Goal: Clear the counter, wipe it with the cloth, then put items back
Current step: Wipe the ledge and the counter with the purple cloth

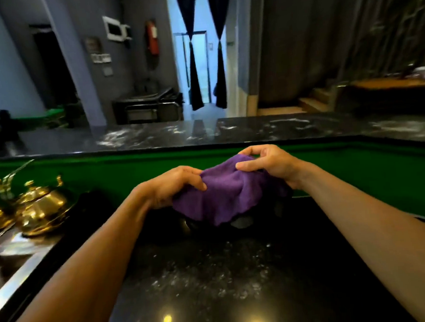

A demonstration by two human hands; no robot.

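Observation:
A purple cloth hangs between both my hands a little above the black speckled counter. My left hand pinches its left edge with curled fingers. My right hand grips the cloth's upper right part from above. The lower edge of the cloth droops loose toward the counter. Dark shapes lie under the cloth, too dim to identify.
Gold-coloured metal pots stand at the left on a shiny steel surface. A green wall panel rises behind the counter, topped by a raised dark marble ledge. Beyond is a room with a curtained doorway.

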